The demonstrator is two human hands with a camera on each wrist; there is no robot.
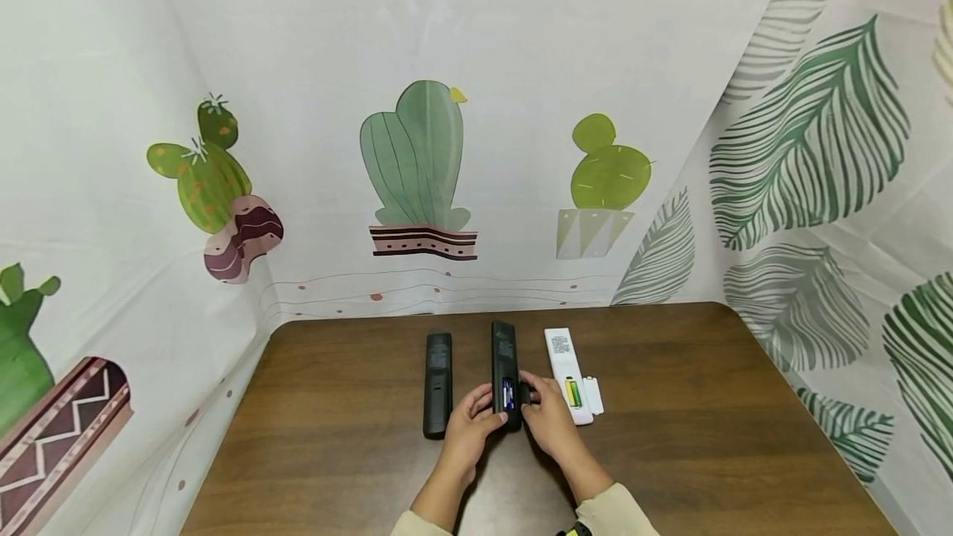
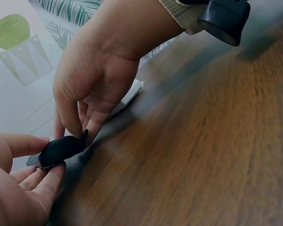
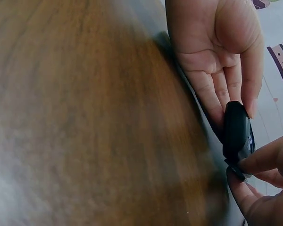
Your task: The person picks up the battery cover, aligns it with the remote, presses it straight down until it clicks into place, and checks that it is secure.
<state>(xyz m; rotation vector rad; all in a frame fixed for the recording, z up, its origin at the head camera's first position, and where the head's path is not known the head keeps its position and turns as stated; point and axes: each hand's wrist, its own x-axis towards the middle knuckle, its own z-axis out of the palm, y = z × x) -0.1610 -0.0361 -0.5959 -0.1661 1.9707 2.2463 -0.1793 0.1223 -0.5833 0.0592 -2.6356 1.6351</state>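
In the head view a black remote control has its battery compartment uncovered, with batteries inside. My left hand grips its lower end from the left, thumb near the bottom edge. At the right side my right hand pinches a small black battery cover beside the compartment. The right wrist view shows this cover between thumb and finger, close against the remote; whether they touch is unclear. In the left wrist view the remote's end is held between left thumb and fingers.
Left of the hands lies another black remote, back up with its cover on. On the right a white remote shows green-yellow batteries, its white cover beside it. All are on a brown wooden table before a patterned cloth.
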